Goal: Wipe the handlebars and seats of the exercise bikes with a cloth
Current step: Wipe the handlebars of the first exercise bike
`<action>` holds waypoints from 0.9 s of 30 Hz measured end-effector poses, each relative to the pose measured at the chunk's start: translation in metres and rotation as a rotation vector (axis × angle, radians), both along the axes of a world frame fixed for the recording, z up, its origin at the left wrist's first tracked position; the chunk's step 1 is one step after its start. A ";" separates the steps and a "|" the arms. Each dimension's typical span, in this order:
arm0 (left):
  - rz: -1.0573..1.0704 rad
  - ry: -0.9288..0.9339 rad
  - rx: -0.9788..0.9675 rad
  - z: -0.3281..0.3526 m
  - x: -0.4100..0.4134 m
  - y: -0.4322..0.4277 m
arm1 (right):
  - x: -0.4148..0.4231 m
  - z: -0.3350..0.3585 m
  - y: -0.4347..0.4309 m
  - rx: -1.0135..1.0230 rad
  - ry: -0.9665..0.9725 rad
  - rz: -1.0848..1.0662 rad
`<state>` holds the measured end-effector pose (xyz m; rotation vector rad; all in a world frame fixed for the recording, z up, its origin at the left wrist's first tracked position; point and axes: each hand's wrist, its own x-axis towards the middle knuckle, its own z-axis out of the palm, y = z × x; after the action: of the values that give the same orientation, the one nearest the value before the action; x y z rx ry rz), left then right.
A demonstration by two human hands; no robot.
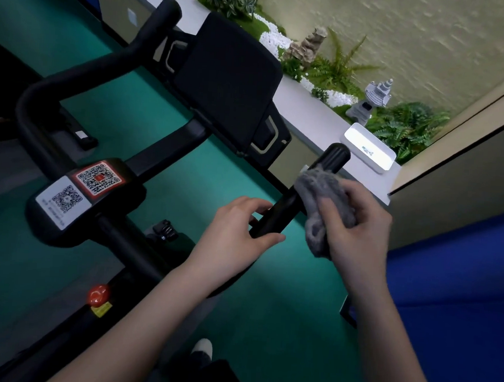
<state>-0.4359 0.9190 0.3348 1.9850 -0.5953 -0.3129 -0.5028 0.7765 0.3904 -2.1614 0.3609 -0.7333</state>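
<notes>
A black exercise bike fills the left and middle of the view, its handlebar [275, 218] running up to the right with an end grip near a white ledge. My left hand [237, 234] grips the lower part of this right bar, fingers curled round it. My right hand [357, 225] holds a grey cloth [323, 200] bunched against the bar just above the left hand. The left bar [154, 28] curves away at the top left. A black screen [227, 81] stands between the bars. The seat is out of view.
Two QR stickers [78, 187] sit on the bike's stem, with a red knob [98, 294] below. A white tray [370, 147] rests on the grey ledge beside ferns and a stone lantern [369, 100]. A blue panel [456, 289] stands at right. Green floor lies underneath.
</notes>
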 end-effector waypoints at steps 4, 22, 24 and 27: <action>0.038 0.003 0.000 0.003 -0.001 0.002 | 0.031 0.016 0.010 -0.380 0.354 0.167; 0.131 0.171 -0.064 -0.006 0.001 0.004 | 0.076 0.020 0.011 -0.770 0.415 -0.103; 0.126 0.174 -0.064 -0.006 0.001 0.004 | 0.084 0.028 0.006 -0.770 0.431 -0.109; 0.116 0.174 -0.065 -0.006 0.001 0.005 | 0.093 0.042 -0.004 -0.806 0.425 -0.120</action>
<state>-0.4348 0.9244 0.3286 1.8983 -0.3734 -0.3858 -0.4101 0.7729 0.4324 -3.0977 0.4691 -0.5201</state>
